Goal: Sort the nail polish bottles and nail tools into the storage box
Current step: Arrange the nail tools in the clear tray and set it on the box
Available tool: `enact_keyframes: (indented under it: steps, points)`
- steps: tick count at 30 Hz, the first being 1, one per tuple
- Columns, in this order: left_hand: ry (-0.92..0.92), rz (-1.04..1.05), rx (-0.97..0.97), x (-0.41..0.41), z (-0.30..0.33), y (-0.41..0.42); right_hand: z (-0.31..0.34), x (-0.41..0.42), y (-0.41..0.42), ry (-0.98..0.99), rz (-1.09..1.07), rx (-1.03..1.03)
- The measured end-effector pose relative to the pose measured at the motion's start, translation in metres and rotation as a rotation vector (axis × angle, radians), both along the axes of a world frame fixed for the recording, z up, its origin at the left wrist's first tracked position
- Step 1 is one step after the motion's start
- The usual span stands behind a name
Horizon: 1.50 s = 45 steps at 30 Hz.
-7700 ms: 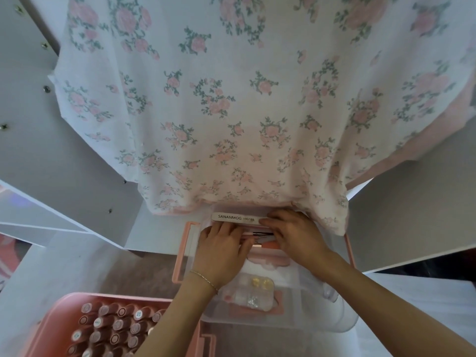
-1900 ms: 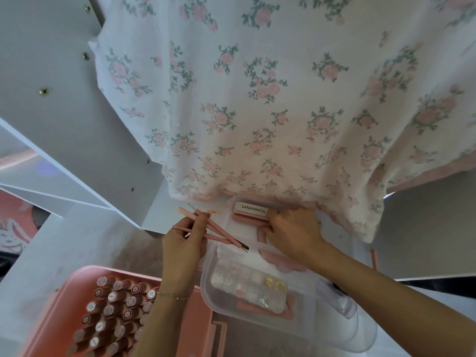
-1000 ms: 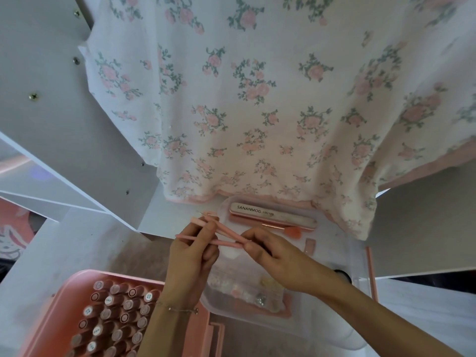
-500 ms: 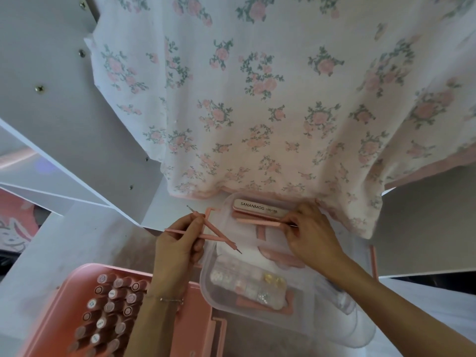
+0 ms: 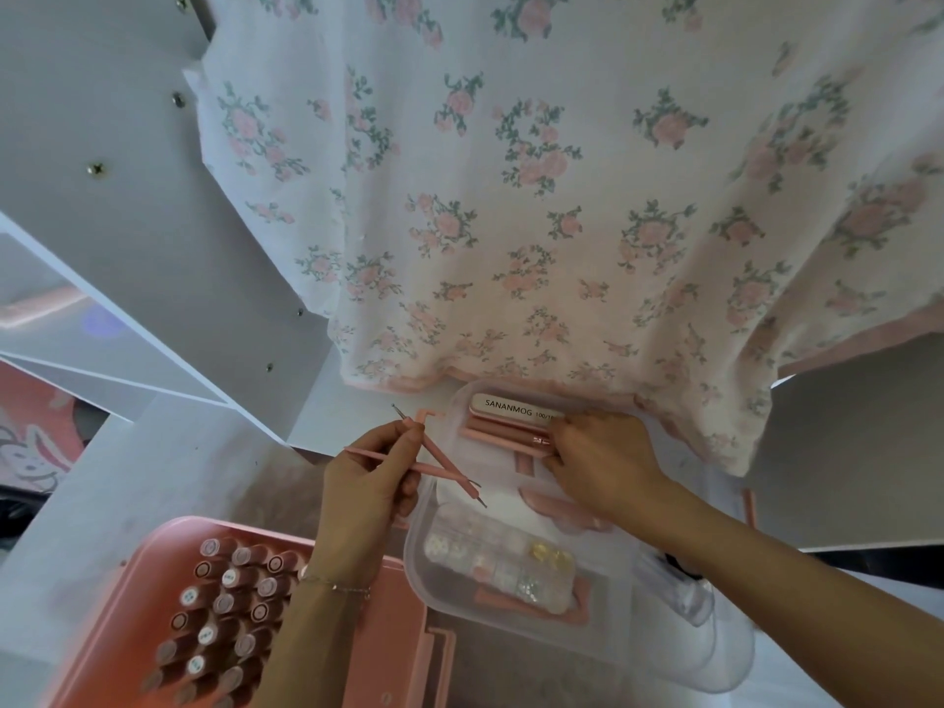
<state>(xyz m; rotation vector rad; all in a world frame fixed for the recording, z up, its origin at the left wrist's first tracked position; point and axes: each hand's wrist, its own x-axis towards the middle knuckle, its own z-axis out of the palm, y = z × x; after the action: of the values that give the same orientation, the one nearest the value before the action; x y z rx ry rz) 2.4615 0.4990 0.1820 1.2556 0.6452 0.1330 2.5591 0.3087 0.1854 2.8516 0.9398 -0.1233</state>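
Note:
My left hand (image 5: 365, 490) pinches two thin pink nail tools (image 5: 443, 471), crossed, their metal tips over the left edge of the clear storage tray (image 5: 421, 569). My right hand (image 5: 603, 459) reaches into the tray's far end, fingertips on a pink tool (image 5: 503, 435) that lies beside the white nail file (image 5: 513, 407) marked SANANMOG. A clear compartment case of nail charms (image 5: 503, 562) lies in the tray's near half. The pink storage box (image 5: 378, 651) at lower left holds several nail polish bottles (image 5: 227, 602) standing upright.
A floral cloth (image 5: 536, 196) hangs over the table edge just beyond the tray. White panels (image 5: 117, 237) slope at left. A clear lid or second container (image 5: 715, 651) sits under the tray at right.
My right hand has lowered a pink tool next to the nail file in the tray. My left hand still holds the two remaining tools, shifted slightly toward the tray.

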Motion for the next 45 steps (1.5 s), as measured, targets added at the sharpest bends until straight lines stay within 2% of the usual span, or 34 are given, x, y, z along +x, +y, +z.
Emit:
enact_keyframes:
  steps: [25, 30, 32, 35, 38, 41, 43, 45]
  points:
    - [0.008, 0.019, 0.016, 0.000, -0.003, 0.000, -0.010, 0.008, 0.012, 0.123, -0.082, 0.075]
    - [-0.005, -0.002, 0.016, -0.001, 0.002, -0.001, 0.006, 0.002, 0.010, 0.156, -0.137, 0.185]
    - [-0.019, -0.012, -0.012, 0.000, 0.005, -0.003, 0.015, -0.003, 0.013, 0.287, -0.145, 0.329]
    - [-0.054, -0.032, -0.098, 0.000, 0.010, -0.007, 0.028, -0.013, 0.021, 0.661, -0.142, 0.648]
    - [-0.084, -0.066, -0.158, -0.001, 0.014, -0.011, 0.033, -0.023, 0.027, 0.877, -0.118, 0.793]
    - [-0.093, -0.095, -0.162, -0.003, 0.017, -0.013, 0.036, -0.027, 0.026, 1.107, -0.192, 0.937]
    - [-0.094, -0.094, -0.165, -0.003, 0.018, -0.013, 0.035, -0.028, 0.025, 1.148, -0.204, 0.953]
    - [-0.085, -0.093, -0.155, -0.003, 0.017, -0.012, 0.034, -0.026, 0.022, 1.092, -0.217, 0.947]
